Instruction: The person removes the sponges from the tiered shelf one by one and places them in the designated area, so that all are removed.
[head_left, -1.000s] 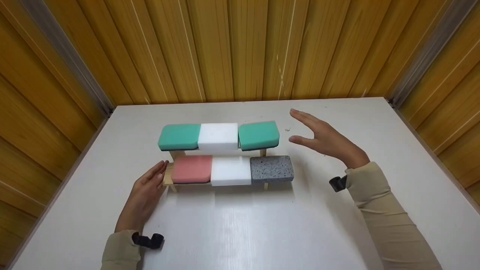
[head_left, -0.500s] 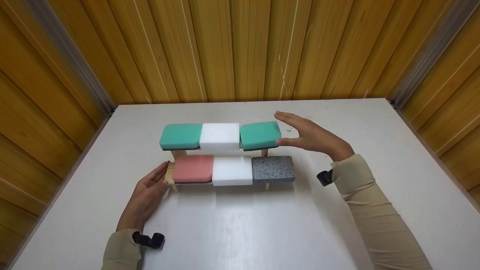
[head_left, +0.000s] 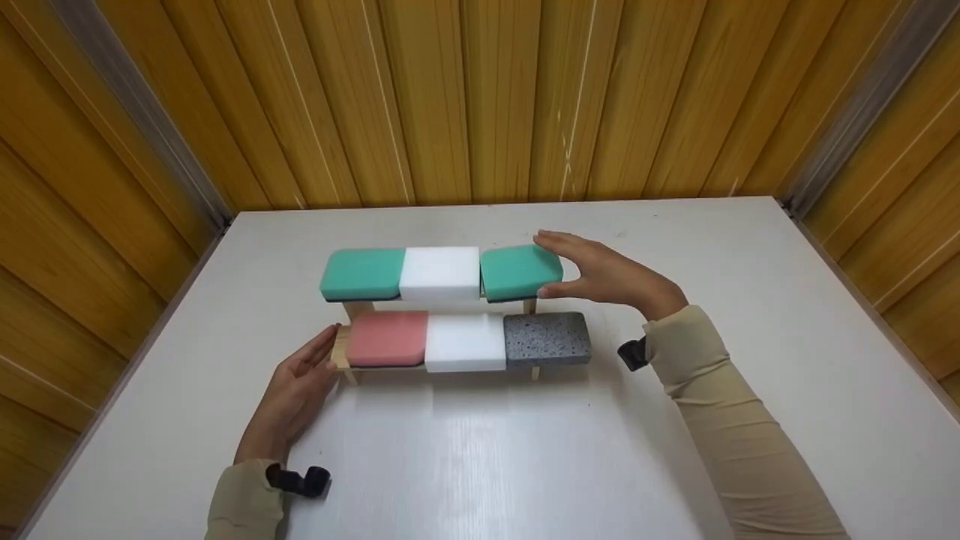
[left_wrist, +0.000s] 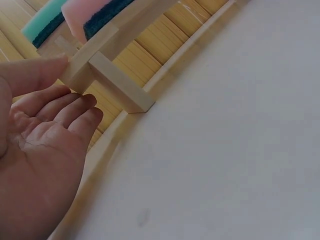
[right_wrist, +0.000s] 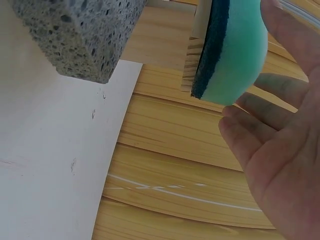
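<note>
A small two-tier wooden rack (head_left: pixel 340 348) stands on the white table. My left hand (head_left: pixel 292 394) holds the left end of its lower tier, thumb on one side and fingers on the other. At the right end of the upper tier is a green sponge (head_left: pixel 517 268) with a dark scouring layer underneath. My right hand (head_left: pixel 619 279) has its thumb at the sponge's front edge and its fingers at the back, pinching it. Left of it lie a white block (head_left: pixel 439 270) and another green sponge (head_left: pixel 362 271). The lower tier bears a pink sponge (head_left: pixel 388 337), a white block (head_left: pixel 465 341) and a grey pumice-like block (head_left: pixel 548 337).
The white table (head_left: pixel 465 465) reaches back to a wall of yellow wooden slats (head_left: pixel 495 97). Similar slatted walls rise at left and right. Each wrist carries a black strap mount, the left one (head_left: pixel 304 481) close above the table.
My right hand has moved left from beside the rack, and its thumb and fingers now straddle the right-hand green sponge. The left hand stays at the rack's end, its thumb brought against it.
</note>
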